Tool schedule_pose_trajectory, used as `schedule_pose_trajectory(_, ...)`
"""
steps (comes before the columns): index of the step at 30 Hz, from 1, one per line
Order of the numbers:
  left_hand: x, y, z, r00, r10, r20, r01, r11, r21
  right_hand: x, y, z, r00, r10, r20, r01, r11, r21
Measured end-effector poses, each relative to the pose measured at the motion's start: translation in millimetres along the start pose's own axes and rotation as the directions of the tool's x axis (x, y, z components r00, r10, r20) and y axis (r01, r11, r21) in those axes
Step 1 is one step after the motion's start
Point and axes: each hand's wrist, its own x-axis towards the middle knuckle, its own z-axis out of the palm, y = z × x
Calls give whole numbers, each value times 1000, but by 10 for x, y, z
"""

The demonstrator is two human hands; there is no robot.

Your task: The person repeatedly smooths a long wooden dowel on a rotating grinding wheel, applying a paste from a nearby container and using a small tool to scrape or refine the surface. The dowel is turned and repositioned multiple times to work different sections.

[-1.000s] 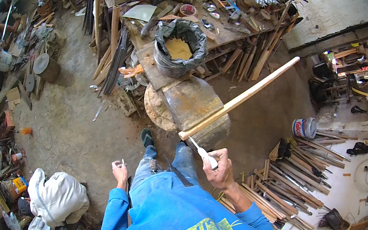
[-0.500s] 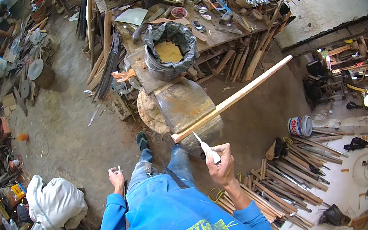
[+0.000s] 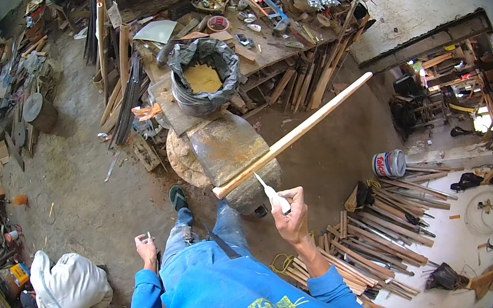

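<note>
A pale wooden stick (image 3: 312,122), slim and smooth-looking, lies across a worn, stained slab (image 3: 225,141) mid-frame, its long axis slanting from just left of centre toward the upper right. The person's right hand (image 3: 292,216) is wrapped round a white bottle (image 3: 277,201), its nozzle aimed up-left at the stick; I can't tell if they touch. Lower left, the left hand (image 3: 145,249) pinches a small pale piece (image 3: 150,235).

The pole (image 3: 293,136) is smooth, matt wood; the bottle (image 3: 274,196), smooth plastic; the bag (image 3: 225,60), crinkled glossy plastic; the desk (image 3: 272,56), rough wood; the sweatshirt (image 3: 235,289), matt cloth.
</note>
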Motion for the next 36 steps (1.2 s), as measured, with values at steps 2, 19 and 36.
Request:
schedule_pose_trajectory(2, 0, -1, 1, 1000, -11, 4, 11, 1000, 0, 16, 17, -17, 1000, 9, -10, -9, 1000, -9)
schedule_pose_trajectory(19, 71, -117, 42, 1000, 12, 10, -13, 999, 38, 92, -5, -35, 998, -37, -45, 37, 999, 8)
schedule_pose_trajectory(36, -12, -22, 55, 999, -1, 36, 1, 1000, 6, 315, 249, -249, 986, -39, -164, 41, 999, 12)
